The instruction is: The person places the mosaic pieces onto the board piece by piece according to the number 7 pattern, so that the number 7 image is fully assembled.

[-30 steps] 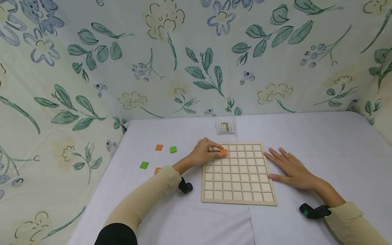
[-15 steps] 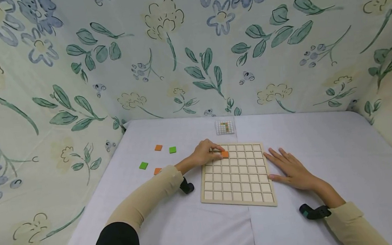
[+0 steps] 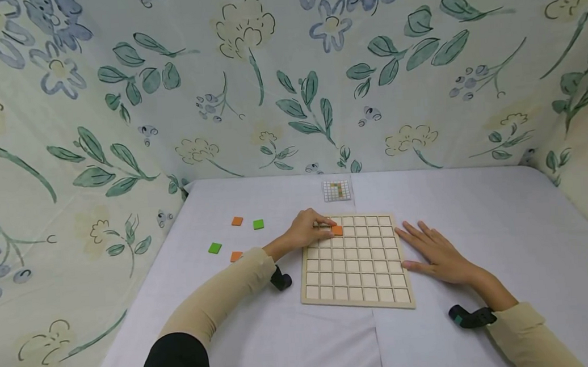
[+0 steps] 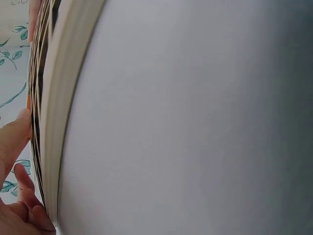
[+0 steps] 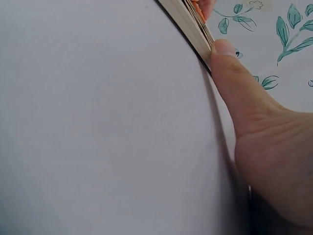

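Near the far left corner of the wooden grid board, my left hand pinches an orange square tile between thumb and fingers. The tile is over a cell of the grid; whether it lies fully inside cannot be told. In the left wrist view, only a sliver of the orange tile shows beyond the thumb. My right hand lies flat with spread fingers beside the board's right edge. Its thumb touches the side of the board in the right wrist view.
Loose on the white cloth to the left lie green tiles and orange tiles, the nearest partly behind the left sleeve. A small patterned grid card sits beyond the board. Floral cloth rises behind the table.
My left hand has shifted the orange tile slightly right and toward me on the board, then held it nearly still. The right hand has stayed in place.
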Demonstrator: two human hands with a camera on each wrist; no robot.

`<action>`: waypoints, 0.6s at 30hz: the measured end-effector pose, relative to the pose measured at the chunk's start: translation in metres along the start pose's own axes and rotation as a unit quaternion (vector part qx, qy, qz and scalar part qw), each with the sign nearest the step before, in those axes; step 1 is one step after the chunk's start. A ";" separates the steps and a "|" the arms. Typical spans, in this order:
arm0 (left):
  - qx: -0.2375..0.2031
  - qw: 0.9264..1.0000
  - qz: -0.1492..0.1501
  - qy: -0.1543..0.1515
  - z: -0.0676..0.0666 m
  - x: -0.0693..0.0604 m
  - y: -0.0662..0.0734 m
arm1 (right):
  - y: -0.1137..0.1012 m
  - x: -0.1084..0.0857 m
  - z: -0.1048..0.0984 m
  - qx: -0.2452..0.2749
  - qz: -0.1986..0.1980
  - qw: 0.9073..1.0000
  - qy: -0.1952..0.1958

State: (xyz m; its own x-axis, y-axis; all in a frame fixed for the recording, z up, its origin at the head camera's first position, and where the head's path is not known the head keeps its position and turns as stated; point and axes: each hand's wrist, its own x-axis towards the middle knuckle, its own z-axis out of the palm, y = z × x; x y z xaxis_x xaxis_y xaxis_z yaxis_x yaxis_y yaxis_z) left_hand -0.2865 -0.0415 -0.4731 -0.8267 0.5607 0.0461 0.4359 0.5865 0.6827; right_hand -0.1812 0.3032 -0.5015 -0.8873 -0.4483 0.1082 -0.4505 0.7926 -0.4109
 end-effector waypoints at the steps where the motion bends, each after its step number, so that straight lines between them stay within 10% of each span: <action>1: -0.001 1.000 -0.002 -0.002 0.000 0.000 0.000 | 0.000 0.000 0.000 0.000 0.000 1.000 0.000; 18: -0.072 0.997 -0.021 0.012 -0.035 -0.010 -0.013 | 0.001 0.000 -0.001 0.013 0.001 1.000 -0.006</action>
State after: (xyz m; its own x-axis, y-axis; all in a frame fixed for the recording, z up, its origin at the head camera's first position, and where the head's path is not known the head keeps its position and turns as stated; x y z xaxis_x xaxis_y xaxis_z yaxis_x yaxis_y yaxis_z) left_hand -0.2964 -0.0746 -0.4569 -0.8521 0.5225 0.0322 0.3469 0.5176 0.7821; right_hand -0.1815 0.3045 -0.5010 -0.8871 -0.4515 0.0955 -0.4453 0.7832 -0.4338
